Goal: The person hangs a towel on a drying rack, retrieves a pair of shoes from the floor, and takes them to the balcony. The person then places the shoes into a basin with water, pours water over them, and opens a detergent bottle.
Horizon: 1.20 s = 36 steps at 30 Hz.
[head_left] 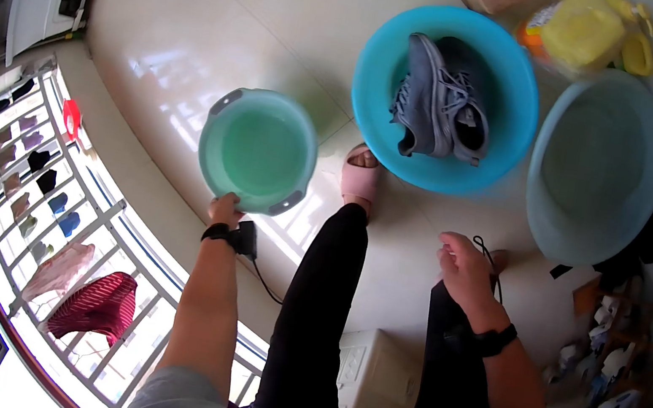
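My left hand (225,210) grips the near rim of a small green basin (260,147), its fingers closed over the edge. The basin is round, with grey handles on its rim, and I see no solid thing in it. Over my right leg, my right hand (466,265) is apart from all the basins, its fingers loosely bent and holding nothing visible. A larger blue basin (371,113) stands beyond my feet, with a pair of grey lace-up shoes (438,102) inside it. My hands touch neither shoe.
To the right, a pale teal basin (601,171) stands near a yellow jug (584,31). Several shoes fill a rack (604,368) at lower right. Socks and cloths hang on a white railing (31,183) at left. My pink slipper (360,177) is beside the blue basin.
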Each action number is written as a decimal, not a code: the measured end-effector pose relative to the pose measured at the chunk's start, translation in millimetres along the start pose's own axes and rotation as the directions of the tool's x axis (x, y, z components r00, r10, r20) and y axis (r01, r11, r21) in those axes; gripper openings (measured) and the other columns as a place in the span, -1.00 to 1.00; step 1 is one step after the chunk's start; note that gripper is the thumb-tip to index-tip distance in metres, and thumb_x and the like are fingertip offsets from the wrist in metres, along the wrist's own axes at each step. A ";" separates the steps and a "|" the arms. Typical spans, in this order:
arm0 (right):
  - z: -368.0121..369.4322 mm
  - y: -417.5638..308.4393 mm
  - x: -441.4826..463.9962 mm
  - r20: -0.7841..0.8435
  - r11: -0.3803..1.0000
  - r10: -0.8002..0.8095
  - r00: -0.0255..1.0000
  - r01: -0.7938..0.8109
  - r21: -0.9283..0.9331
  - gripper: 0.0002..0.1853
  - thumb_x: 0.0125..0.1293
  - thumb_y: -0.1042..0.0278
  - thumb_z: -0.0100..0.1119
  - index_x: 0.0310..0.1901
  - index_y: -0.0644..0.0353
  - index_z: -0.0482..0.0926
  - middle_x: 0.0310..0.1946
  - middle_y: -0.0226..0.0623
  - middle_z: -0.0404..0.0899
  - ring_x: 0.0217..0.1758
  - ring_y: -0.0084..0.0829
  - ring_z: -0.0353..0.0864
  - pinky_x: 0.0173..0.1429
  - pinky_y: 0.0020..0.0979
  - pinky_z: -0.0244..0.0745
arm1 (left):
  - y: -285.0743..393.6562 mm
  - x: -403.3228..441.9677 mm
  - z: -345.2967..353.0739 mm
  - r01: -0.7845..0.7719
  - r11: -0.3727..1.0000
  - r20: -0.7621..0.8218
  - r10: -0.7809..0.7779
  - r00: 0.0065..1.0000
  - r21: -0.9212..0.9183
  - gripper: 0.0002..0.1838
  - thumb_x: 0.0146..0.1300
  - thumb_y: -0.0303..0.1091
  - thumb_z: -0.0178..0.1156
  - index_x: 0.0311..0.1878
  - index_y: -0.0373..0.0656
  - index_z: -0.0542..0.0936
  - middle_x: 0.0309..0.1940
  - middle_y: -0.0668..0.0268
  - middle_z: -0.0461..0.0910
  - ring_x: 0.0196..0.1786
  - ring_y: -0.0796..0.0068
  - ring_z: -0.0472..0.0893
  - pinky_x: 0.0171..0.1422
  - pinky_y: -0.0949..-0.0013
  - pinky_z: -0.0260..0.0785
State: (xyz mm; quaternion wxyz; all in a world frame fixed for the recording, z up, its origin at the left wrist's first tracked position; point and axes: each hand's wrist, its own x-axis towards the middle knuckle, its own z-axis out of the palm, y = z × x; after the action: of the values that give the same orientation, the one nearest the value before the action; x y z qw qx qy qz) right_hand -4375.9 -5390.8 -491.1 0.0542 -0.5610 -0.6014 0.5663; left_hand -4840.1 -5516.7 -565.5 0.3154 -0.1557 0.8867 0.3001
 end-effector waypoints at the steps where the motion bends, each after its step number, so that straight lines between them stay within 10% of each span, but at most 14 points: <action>1: 3.5 3.4 -2.5 0.003 0.999 0.004 1.000 -0.004 0.036 -0.79 0.13 0.45 0.07 -0.17 0.28 0.44 -0.24 -0.10 0.52 -0.27 -0.16 0.53 -0.18 -0.32 0.46 | 8.7 2.0 -14.1 -0.010 0.981 0.068 -0.003 0.998 0.194 -0.69 -0.09 -0.47 0.14 -0.24 -0.39 0.39 -0.49 0.04 0.47 -0.55 0.22 0.50 -0.43 0.27 0.45; 4: 4.4 -7.4 -6.2 -0.005 0.997 -0.032 0.999 0.032 0.063 -0.74 0.13 0.38 0.10 -0.15 0.28 0.44 -0.24 -0.10 0.51 -0.26 -0.18 0.54 -0.19 -0.32 0.45 | 28.9 1.4 -53.3 -0.071 0.850 0.200 -0.040 0.979 0.521 -0.70 -0.09 -0.24 0.18 -0.35 -0.26 0.45 -0.65 0.18 0.45 -0.69 0.42 0.40 -0.60 0.40 0.29; 8: 2.9 -31.5 -9.2 0.273 0.907 0.233 0.933 -0.310 0.286 -0.28 0.02 0.02 0.28 0.11 0.33 0.28 -0.02 -0.10 0.44 -0.08 -0.28 0.52 -0.07 -0.39 0.44 | 67.1 -123.4 -33.3 -0.118 0.991 0.424 0.131 0.896 -0.058 -0.74 -0.04 -0.57 0.07 -0.20 -0.27 0.44 -0.41 0.27 0.52 -0.54 0.46 0.50 -0.46 0.41 0.42; 10: 7.9 -33.4 -19.3 0.295 0.829 0.197 0.935 -0.319 0.460 -0.17 -0.01 0.00 0.31 0.19 0.35 0.17 0.05 -0.09 0.39 -0.04 -0.30 0.50 -0.03 -0.41 0.43 | 80.9 -183.1 -13.4 -0.171 0.985 0.502 0.135 0.854 0.027 -0.73 -0.04 -0.56 0.08 -0.19 -0.26 0.44 -0.41 0.29 0.52 -0.51 0.49 0.49 -0.44 0.46 0.40; 14: -4.4 -31.7 -43.0 0.358 0.521 0.199 0.912 -0.408 0.750 -0.26 0.05 0.14 0.30 0.18 0.30 0.18 -0.01 -0.18 0.42 -0.05 -0.36 0.50 -0.05 -0.37 0.47 | 68.1 -263.0 39.2 -0.387 0.896 0.666 0.154 0.730 0.216 -0.69 -0.05 -0.54 0.15 -0.15 -0.27 0.45 -0.39 0.35 0.52 -0.43 0.63 0.48 -0.42 0.58 0.30; 17: -33.0 -12.6 -66.5 0.396 -0.100 0.385 0.834 -0.389 0.916 -0.52 0.11 0.30 0.23 0.05 0.22 0.33 -0.11 -0.29 0.47 -0.09 -0.41 0.51 -0.12 -0.36 0.51 | 65.4 -315.8 90.2 -0.410 0.890 0.796 0.097 0.597 0.199 -0.67 0.02 -0.55 0.14 -0.09 -0.33 0.40 -0.32 0.30 0.53 -0.31 0.55 0.54 -0.26 0.53 0.42; 22: -103.0 85.2 -91.7 -0.071 0.450 0.598 0.798 -0.261 0.854 -0.59 0.00 0.48 0.09 -0.03 0.30 0.39 -0.19 -0.27 0.49 -0.17 -0.38 0.53 -0.11 -0.36 0.47 | 32.6 -344.9 114.1 -0.537 0.832 0.951 0.037 0.307 0.141 -0.31 0.07 -0.45 0.22 0.23 -0.33 0.10 0.09 0.05 0.34 -0.05 0.35 0.51 -0.05 0.43 0.43; 24: -137.9 131.0 -83.8 -0.291 0.519 0.731 0.617 -0.226 0.824 -0.52 -0.01 0.47 0.07 0.03 0.35 0.35 -0.12 -0.20 0.48 -0.10 -0.32 0.50 -0.04 -0.34 0.43 | 24.2 -342.9 93.5 -0.755 0.573 0.944 -0.117 0.310 0.319 -0.33 0.07 -0.35 0.25 0.22 -0.27 0.18 0.12 0.06 0.34 0.08 0.22 0.44 0.09 0.31 0.34; 26: -178.5 148.0 -70.9 -0.706 0.841 0.529 0.471 -0.180 0.510 -0.45 0.02 0.49 0.00 0.12 0.39 0.26 -0.05 -0.02 0.44 0.02 -0.19 0.45 0.07 -0.30 0.36 | 11.6 -334.4 60.1 -0.953 0.251 0.985 -0.081 0.153 0.169 -0.41 0.06 -0.30 0.24 0.15 -0.26 0.29 0.14 0.00 0.31 0.16 0.03 0.36 0.23 0.18 0.21; 31: -230.8 191.7 -41.3 -0.956 0.850 0.221 0.193 -0.519 0.092 -0.25 0.04 0.51 0.07 0.29 0.33 -0.01 0.21 0.14 0.12 0.22 0.03 0.22 0.25 -0.20 0.21 | 3.6 -341.7 3.5 -0.991 -0.071 0.970 -0.210 0.127 0.114 -0.50 0.06 -0.29 0.21 0.06 -0.26 0.36 0.12 0.00 0.33 0.15 0.03 0.33 0.26 0.12 0.13; 36: -199.5 216.1 3.8 -0.954 0.783 0.178 0.243 -0.622 -0.012 -0.22 0.05 0.50 0.08 0.30 0.30 -0.06 0.25 0.11 0.04 0.27 0.01 0.16 0.30 -0.22 0.13 | -10.3 -332.9 -15.7 -0.986 -0.138 0.972 -0.202 0.118 0.091 -0.59 0.06 -0.30 0.17 -0.02 -0.24 0.40 0.05 0.06 0.38 0.13 0.11 0.35 0.28 0.04 0.05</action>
State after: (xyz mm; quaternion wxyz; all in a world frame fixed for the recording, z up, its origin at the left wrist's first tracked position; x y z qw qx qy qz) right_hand -4105.0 -5322.7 -583.2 0.1159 -0.9116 -0.3943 0.0141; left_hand -4592.1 -5505.6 -342.9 0.5320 0.6679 0.4850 -0.1887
